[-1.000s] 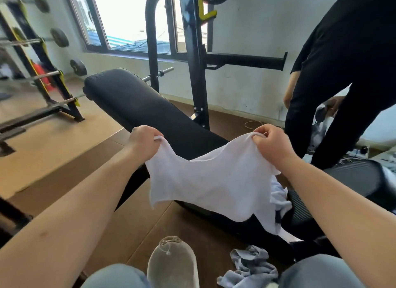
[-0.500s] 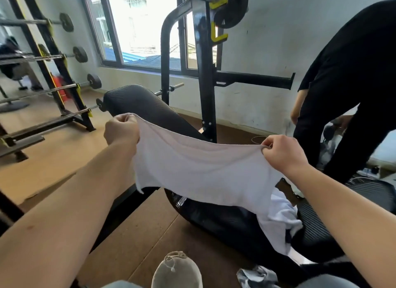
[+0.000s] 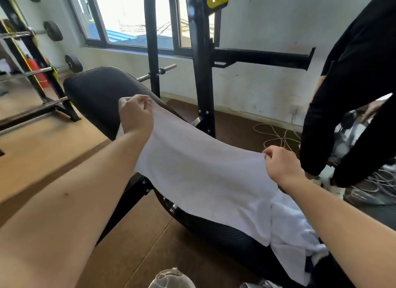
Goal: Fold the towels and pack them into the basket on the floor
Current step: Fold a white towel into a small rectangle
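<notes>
Head view: the left hand (image 3: 136, 114) is clenched on one top corner of a white towel (image 3: 203, 180), fingers curled over the cloth. The right hand (image 3: 282, 165) pinches the opposite top corner between thumb and fingertips. The hands are well apart, the left farther out and higher, so the top edge is pulled taut and the towel hangs as a flat sheet over the black padded bench (image 3: 96, 90). I judge this grip is meant to smooth the cloth and square its edges before the first fold, with the bench serving as the surface to lay it on. The towel's lower right corner overlaps a heap of white cloth (image 3: 293, 230) on the bench seat, probably more towels waiting their turn. The basket is not in view. A person in black (image 3: 353, 94) bends at the right above loose cables (image 3: 276, 137). No brand, label or writing can be read anywhere.
</notes>
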`<action>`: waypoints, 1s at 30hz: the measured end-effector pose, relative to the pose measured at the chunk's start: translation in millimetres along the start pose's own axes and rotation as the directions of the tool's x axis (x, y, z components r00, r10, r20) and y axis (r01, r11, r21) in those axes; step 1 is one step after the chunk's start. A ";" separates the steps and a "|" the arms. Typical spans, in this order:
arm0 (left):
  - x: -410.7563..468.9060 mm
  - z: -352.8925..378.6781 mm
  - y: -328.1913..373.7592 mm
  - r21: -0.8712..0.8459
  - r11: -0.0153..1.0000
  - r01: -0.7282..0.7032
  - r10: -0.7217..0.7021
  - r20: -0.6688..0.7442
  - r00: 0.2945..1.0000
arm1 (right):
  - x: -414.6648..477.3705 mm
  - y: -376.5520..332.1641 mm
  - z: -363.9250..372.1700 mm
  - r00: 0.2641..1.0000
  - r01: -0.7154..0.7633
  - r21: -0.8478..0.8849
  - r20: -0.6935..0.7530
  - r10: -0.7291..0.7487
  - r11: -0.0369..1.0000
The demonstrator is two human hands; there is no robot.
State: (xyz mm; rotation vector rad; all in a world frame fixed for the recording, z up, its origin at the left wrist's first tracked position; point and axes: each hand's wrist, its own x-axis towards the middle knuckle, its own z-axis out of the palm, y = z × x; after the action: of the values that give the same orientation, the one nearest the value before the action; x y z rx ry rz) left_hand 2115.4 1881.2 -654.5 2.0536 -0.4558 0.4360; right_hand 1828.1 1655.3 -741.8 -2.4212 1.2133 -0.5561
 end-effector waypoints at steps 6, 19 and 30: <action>-2.4 59.1 -25.7 0.005 1.000 -0.008 0.007 0.138 0.990 | 34.1 17.3 50.7 0.996 -0.081 0.032 -0.043 0.082 0.996; -59.4 49.4 -34.1 0.532 0.702 -0.473 0.217 0.473 0.854 | -26.8 7.6 100.1 0.965 0.197 -0.099 0.196 -0.175 0.975; 1.7 41.5 -67.9 0.741 0.464 -0.485 -0.094 0.585 0.806 | -23.9 -36.9 114.4 0.783 0.235 -0.078 0.606 -0.141 0.969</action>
State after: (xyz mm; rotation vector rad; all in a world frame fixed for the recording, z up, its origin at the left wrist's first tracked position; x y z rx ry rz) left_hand 2154.8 1877.3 -723.5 3.2084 -1.0157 0.1835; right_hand 1897.0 1712.8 -825.3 -2.5579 0.7598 0.2687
